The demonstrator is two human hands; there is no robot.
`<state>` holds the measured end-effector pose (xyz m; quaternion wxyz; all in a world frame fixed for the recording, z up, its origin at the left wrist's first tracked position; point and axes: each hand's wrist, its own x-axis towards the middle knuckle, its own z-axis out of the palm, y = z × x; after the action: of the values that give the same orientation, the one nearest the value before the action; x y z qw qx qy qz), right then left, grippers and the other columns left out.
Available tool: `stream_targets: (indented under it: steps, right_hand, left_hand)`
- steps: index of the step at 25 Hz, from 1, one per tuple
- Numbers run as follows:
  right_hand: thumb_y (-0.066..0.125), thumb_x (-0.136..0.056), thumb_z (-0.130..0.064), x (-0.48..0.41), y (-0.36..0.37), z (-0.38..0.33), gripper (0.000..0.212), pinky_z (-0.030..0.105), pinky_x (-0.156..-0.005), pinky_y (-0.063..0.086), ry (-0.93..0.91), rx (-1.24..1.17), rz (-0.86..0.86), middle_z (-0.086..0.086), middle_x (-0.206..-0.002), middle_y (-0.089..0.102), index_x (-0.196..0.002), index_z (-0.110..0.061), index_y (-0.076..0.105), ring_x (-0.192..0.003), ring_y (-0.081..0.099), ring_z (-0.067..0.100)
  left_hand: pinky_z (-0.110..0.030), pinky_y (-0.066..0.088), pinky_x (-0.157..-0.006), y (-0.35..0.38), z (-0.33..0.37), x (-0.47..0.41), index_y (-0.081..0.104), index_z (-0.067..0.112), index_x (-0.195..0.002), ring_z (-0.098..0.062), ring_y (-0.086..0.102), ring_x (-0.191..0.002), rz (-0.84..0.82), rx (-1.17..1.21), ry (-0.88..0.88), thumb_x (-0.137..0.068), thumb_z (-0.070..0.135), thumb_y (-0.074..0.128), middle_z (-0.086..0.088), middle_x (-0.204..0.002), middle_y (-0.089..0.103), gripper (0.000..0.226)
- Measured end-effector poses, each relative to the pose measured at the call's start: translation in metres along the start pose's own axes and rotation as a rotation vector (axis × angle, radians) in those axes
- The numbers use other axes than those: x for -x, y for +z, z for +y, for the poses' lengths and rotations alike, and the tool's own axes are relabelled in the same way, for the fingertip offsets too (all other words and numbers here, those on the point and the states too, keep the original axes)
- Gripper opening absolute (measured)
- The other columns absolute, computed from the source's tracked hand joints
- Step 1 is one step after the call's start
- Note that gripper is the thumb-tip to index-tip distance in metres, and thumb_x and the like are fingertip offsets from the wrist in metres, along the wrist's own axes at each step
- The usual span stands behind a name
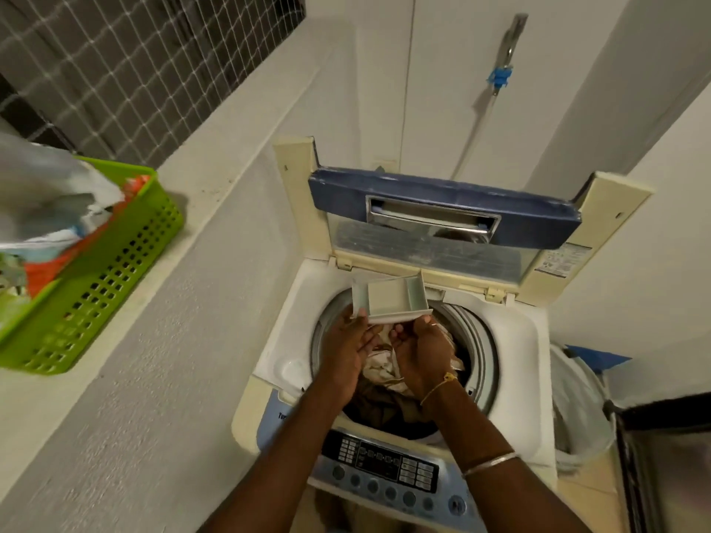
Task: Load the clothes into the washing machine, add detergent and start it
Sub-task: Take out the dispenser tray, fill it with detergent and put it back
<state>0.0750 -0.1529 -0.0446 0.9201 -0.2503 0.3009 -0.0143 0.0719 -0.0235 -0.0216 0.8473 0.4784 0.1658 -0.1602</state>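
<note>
A top-loading washing machine [511,340] stands in front of me with its blue-edged lid [442,209] raised. Beige and brown clothes [384,390] fill the drum. A white detergent drawer [392,300] sticks out over the drum's far rim. My left hand [346,350] holds the drawer's left front corner, thumb on its edge. My right hand [419,353] holds the drawer's front from below, fingers curled under it. The control panel [388,471] with its buttons lies below my forearms.
A green plastic basket [96,278] with colourful laundry sits on the white ledge at the left. A tap with a blue fitting [500,76] and hose hangs on the wall behind. At the right stand a plastic-wrapped bin [577,409] and a dark metal edge [661,455].
</note>
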Motion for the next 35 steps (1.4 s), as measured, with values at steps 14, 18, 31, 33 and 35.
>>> stream_targets:
  steps: [14,18,31,33,35]
  right_hand:
    - [0.061,-0.097,-0.026,0.17,0.096,0.022,0.035,0.009,-0.09,0.048,-0.698,0.943,-0.288,-0.006,-0.126,0.066,-0.132,-0.022,0.061,-0.114,0.059,-0.007]
    - [0.068,-0.093,-0.028,0.211,0.115,0.061,0.041,0.026,-0.09,0.055,-0.764,1.064,-0.356,-0.004,-0.119,0.072,-0.134,-0.026,0.061,-0.107,0.069,0.008]
    - [0.08,-0.08,-0.035,0.29,0.147,0.172,0.04,0.025,-0.082,0.056,-0.812,1.138,-0.503,-0.012,-0.107,0.073,-0.119,-0.029,0.071,-0.096,0.068,0.001]
    - [0.082,-0.078,-0.037,0.291,0.152,0.186,0.041,0.022,-0.08,0.055,-0.814,1.177,-0.544,-0.013,-0.104,0.072,-0.118,-0.029,0.072,-0.094,0.068,0.001]
    - [0.083,-0.078,-0.037,0.289,0.158,0.201,0.042,0.015,-0.078,0.052,-0.81,1.217,-0.57,-0.013,-0.101,0.072,-0.117,-0.027,0.073,-0.092,0.067,0.002]
  left_hand:
    - [-0.031,0.06,-0.086,-0.056,0.136,0.131,0.055,0.028,-0.135,-0.014,0.074,-0.102,0.09,-0.333,0.427,-0.098,0.031,0.062,0.002,-0.111,0.074,0.038]
    - [-0.032,0.061,-0.082,-0.091,0.166,0.181,0.057,0.031,-0.114,-0.017,0.076,-0.093,0.179,-0.328,0.536,-0.094,0.031,0.068,-0.007,-0.103,0.077,0.023]
    - [0.003,0.034,-0.075,-0.204,0.208,0.302,0.074,0.018,-0.115,0.005,0.052,-0.088,0.783,-0.946,0.784,-0.096,0.034,0.063,0.004,-0.106,0.068,0.027]
    - [0.0,0.034,-0.074,-0.219,0.21,0.313,0.073,0.018,-0.116,0.0,0.057,-0.092,0.831,-0.926,0.773,-0.096,0.033,0.064,0.006,-0.107,0.069,0.026]
    - [-0.013,0.039,-0.073,-0.235,0.213,0.315,0.074,0.02,-0.116,-0.006,0.06,-0.091,0.864,-0.977,0.728,-0.097,0.034,0.063,0.005,-0.103,0.071,0.026]
